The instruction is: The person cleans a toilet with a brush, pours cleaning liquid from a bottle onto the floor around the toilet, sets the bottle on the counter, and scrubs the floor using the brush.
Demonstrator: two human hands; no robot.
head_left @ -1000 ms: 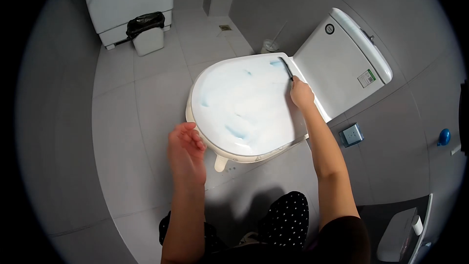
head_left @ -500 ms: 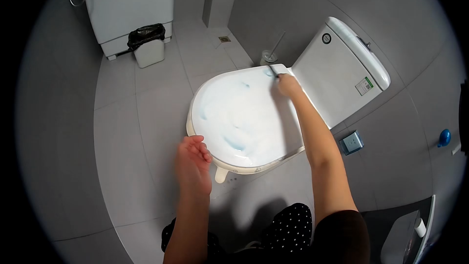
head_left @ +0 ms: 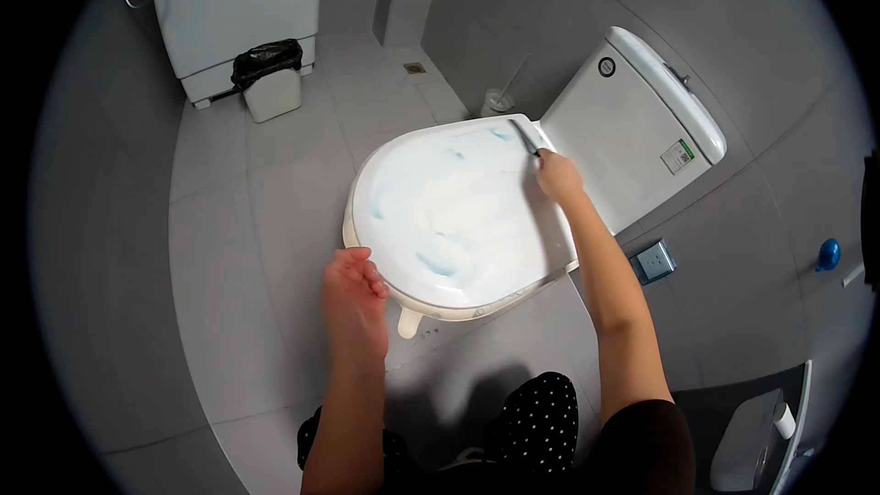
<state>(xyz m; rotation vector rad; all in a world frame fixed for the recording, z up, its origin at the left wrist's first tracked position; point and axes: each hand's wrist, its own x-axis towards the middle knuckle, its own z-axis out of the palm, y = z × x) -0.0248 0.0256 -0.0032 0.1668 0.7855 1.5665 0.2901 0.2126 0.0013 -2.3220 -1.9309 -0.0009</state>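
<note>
The closed white toilet lid [head_left: 458, 202] carries several pale blue smears, as of gel or cleaner. Near the hinge end of the lid, my right hand [head_left: 558, 176] is closed around a slim dark brush-like tool [head_left: 526, 137]. Its far end lies at the lid's back corner, close to a blue smear, and is too blurred to make out fully. My left hand [head_left: 356, 298] hovers beside the front edge of the lid, fingers loosely bent, holding nothing visible.
Behind the lid rises the toilet tank [head_left: 632, 119]. A toilet brush in its holder [head_left: 496, 103] stands by the wall. Farther off are a bagged bin [head_left: 273, 96] and a white washing machine [head_left: 243, 14]. A wall socket [head_left: 654, 261] sits right of the toilet.
My right hand has shifted slightly toward the tank and down, with the tool now angled along the lid's back edge. My left hand stays beside the lid. The view has shifted slightly.
</note>
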